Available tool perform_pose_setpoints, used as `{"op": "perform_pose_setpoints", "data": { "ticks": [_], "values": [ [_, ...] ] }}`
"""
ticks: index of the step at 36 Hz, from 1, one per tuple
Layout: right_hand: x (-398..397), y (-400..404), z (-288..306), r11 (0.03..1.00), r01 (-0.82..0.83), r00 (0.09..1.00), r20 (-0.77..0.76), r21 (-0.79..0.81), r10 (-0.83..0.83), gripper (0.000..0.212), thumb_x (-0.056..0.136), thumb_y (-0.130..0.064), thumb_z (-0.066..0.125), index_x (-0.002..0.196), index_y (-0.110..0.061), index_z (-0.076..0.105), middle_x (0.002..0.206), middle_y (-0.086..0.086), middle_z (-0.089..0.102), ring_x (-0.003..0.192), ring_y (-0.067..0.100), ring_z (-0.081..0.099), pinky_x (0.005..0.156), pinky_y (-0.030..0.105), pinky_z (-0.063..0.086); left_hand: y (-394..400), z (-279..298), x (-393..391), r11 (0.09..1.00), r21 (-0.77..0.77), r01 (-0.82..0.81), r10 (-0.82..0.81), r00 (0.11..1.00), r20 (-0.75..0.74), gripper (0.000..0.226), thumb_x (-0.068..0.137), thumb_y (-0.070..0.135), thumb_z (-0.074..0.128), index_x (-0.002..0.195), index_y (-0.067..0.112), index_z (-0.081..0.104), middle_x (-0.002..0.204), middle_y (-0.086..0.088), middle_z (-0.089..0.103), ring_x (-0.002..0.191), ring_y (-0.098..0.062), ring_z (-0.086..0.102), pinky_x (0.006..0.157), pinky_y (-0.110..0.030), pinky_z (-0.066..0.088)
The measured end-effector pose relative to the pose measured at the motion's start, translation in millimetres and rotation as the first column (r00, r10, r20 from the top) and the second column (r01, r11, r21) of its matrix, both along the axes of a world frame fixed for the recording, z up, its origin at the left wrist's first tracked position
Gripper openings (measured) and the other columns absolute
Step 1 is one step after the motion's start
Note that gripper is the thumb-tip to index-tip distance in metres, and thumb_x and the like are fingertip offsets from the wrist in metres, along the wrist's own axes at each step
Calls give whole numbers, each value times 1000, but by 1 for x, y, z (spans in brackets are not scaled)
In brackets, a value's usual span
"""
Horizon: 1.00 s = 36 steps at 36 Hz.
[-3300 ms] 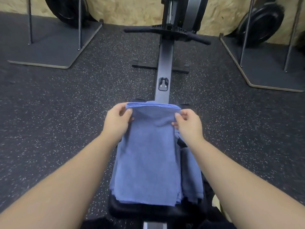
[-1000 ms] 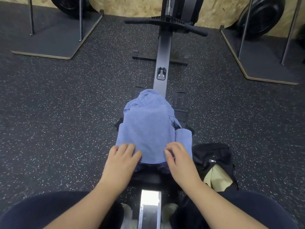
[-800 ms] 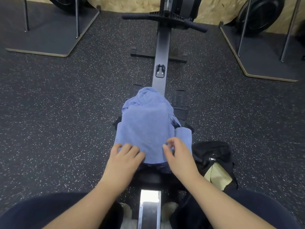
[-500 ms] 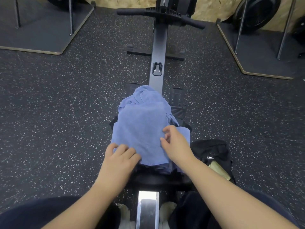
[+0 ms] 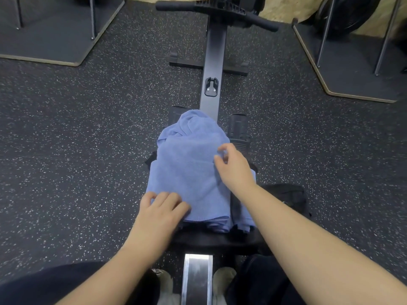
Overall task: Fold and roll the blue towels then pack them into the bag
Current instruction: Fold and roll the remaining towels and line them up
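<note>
A folded blue towel (image 5: 189,172) lies flat on top of a heap of other blue towels (image 5: 193,122) on the rowing machine seat (image 5: 220,238). My left hand (image 5: 160,212) presses the towel's near left corner with straight fingers. My right hand (image 5: 233,168) is at the towel's right edge, about halfway up. Its fingers are loosely bent, thumb and forefinger apart, touching the cloth. A black bag (image 5: 286,194) sits on the floor just right of the seat, partly hidden by my right forearm.
The rower's rail (image 5: 212,62) runs away from me to the handle (image 5: 220,8). Footrests (image 5: 237,126) flank the towel heap. Speckled rubber floor lies on both sides. Rack platforms (image 5: 352,69) stand at the far left and right. My knees are at the bottom edge.
The towel was held up by its top corners, then laid on the heap. In the last second my right hand slid forward along the right edge; my left hand stayed at the near corner.
</note>
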State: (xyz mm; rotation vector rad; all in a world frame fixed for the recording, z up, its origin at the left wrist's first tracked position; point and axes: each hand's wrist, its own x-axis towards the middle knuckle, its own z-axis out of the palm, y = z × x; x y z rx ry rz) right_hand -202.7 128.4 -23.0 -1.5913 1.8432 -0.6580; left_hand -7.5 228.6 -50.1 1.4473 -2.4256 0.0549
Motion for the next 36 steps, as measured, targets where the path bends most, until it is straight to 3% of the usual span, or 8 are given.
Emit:
{"op": "perform_pose_setpoints", "data": {
  "ticks": [5,9,12,17,20,26,32,36],
  "values": [
    [0,-16,-5,999,-42,996,-74,-10,41,37,92,0,43,121,-14,62,108,7,55,103,20,52,71,16,27,-3,0,1,1000,23,9,-9,1000,21,24,72,19,41,78,27,62,73,9,52,71,-19,55,79,-34,29],
    [-4,-26,2,993,-77,989,-134,-85,65,41,88,11,39,119,-1,63,114,17,55,109,28,51,78,15,28,-4,0,1,999,37,12,-13,1000,27,24,70,17,41,77,27,61,72,10,50,71,-18,54,78,-34,29],
    [-10,-29,1,989,-138,978,-163,-59,127,43,88,10,38,124,-2,60,122,15,52,117,26,48,88,10,27,-4,-1,2,999,50,6,-7,1000,30,24,69,16,42,78,28,61,73,10,51,71,-19,54,78,-34,29],
    [-16,-13,2,974,-181,960,-240,-135,145,34,87,4,45,112,-6,66,121,10,52,114,30,46,98,25,32,-5,-2,3,999,51,-1,-1,1000,26,26,71,18,40,81,27,63,75,7,51,70,-21,55,79,-35,29],
    [-14,13,3,924,-315,916,-326,-218,235,30,82,3,51,107,-5,67,114,12,57,106,33,51,94,31,35,-5,-2,2,999,38,-8,7,1000,27,28,70,18,39,82,25,63,77,6,52,71,-21,55,79,-35,30],
    [0,68,-3,784,-590,772,-419,-192,478,28,88,-26,39,87,-12,64,90,6,59,82,31,56,74,40,48,-7,3,0,999,33,-24,23,1000,16,22,72,23,42,79,23,63,75,5,54,69,-23,56,76,-36,30],
    [13,99,-9,771,-613,716,-534,-173,449,31,85,-45,44,90,-19,61,86,-3,57,78,20,55,65,30,47,-4,10,-1,994,91,-65,63,998,29,24,74,27,42,83,26,64,77,5,56,73,-23,58,76,-37,30],
    [13,98,-14,746,-634,672,-622,-203,402,21,71,-31,67,84,-17,60,81,-1,57,72,21,56,59,30,46,-2,16,2,997,59,-49,48,999,12,24,76,28,42,84,25,65,77,4,57,72,-24,58,77,-37,32]
  ]
}}
